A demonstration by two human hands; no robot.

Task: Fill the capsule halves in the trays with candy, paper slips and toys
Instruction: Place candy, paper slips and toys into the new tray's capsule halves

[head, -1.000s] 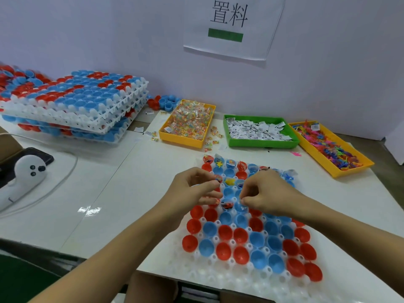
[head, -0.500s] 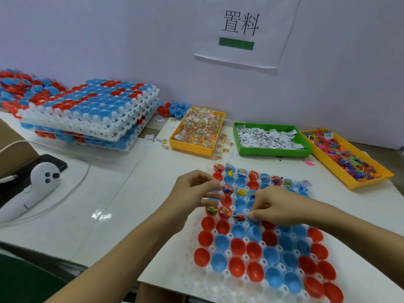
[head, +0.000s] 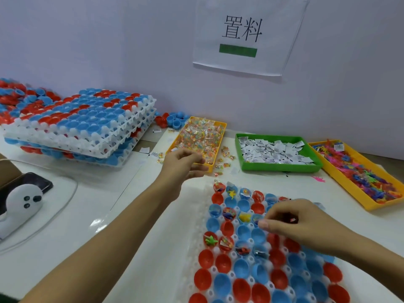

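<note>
A white tray (head: 196, 243) of red and blue capsule halves (head: 223, 263) lies in front of me; several halves in its far rows hold toys and slips, the near rows look bare. My left hand (head: 183, 164) hovers at the near corner of the yellow candy bin (head: 220, 136), fingers loosely curled, nothing clearly in them. My right hand (head: 293, 219) rests over the tray's right middle, fingers pinched on small dark pieces I cannot make out. The green bin of paper slips (head: 279, 169) and the yellow bin of toys (head: 371, 204) stand behind the tray.
A stack of white trays with capsule halves (head: 87, 125) sits at the back left, loose halves (head: 172, 120) beside it. A white handheld device (head: 19, 202) with a cable lies at the left. Loose candies (head: 220, 167) are scattered near the candy bin. A paper sign (head: 242, 36) hangs on the wall.
My left hand has left the tray and moved up and away to the candy bin. My right hand stays over the tray, shifted a little right. The camera view has dropped closer.
</note>
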